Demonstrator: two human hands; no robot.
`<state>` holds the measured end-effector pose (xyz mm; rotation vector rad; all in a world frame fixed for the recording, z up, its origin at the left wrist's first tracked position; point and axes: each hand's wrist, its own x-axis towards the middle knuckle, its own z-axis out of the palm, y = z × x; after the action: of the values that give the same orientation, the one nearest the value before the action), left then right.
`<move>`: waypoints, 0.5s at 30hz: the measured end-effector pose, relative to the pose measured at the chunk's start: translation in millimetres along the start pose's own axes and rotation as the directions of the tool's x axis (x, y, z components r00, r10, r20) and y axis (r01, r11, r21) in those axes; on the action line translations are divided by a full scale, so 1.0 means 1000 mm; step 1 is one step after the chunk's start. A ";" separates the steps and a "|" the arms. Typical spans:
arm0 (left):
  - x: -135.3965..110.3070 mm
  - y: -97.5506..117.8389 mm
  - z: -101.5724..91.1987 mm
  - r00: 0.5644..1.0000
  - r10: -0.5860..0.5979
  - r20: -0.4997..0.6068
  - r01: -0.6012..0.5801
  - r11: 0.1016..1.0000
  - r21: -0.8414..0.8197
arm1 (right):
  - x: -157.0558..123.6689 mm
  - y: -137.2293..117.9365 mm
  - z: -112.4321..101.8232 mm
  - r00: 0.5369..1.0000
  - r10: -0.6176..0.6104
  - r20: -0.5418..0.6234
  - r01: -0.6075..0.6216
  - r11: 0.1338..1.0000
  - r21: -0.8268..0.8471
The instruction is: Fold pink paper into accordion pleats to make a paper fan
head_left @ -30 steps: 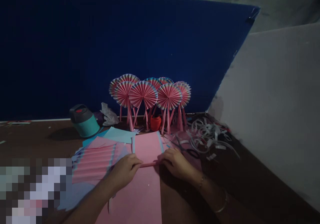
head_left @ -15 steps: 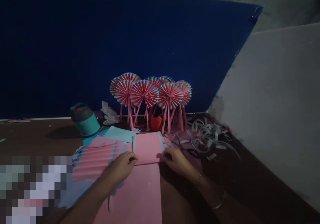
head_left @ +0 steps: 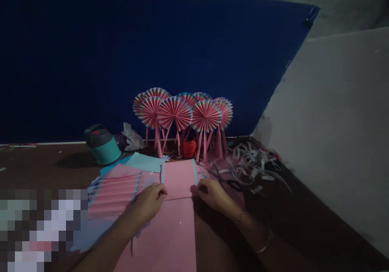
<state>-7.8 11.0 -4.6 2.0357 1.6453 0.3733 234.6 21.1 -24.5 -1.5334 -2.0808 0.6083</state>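
Head view — left hand point(head_left: 151, 199) and right hand point(head_left: 215, 193) pinch a pink sheet point(head_left: 178, 178) at opposite sides.

Dim light, soft shadows, lower left pixelated.

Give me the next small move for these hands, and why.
Probably turn up a narrow fold along the near edge of the pink rectangular paper with light-blue side borders: the bare left hand and bare right hand are at its near corners, its face looks flat, and the pink pleated paper beside it shows parallel folds.
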 end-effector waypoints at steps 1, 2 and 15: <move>-0.001 0.001 -0.001 1.000 0.011 -0.003 -0.011 1.000 0.020 | 0.000 0.001 0.001 1.000 -0.008 -0.004 0.007 1.000 -0.021; -0.003 0.002 -0.001 1.000 0.025 -0.004 -0.025 0.999 0.045 | 0.000 0.002 0.001 1.000 -0.015 -0.007 0.015 0.999 -0.043; -0.012 0.025 0.007 0.921 0.359 0.150 -0.384 0.771 0.508 | -0.014 -0.021 -0.007 0.906 -0.334 0.262 0.419 0.802 -0.427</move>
<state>14.1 -5.3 4.1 2.7782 1.4086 -0.0145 226.6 2.4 -7.9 -1.2578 -2.7268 0.0763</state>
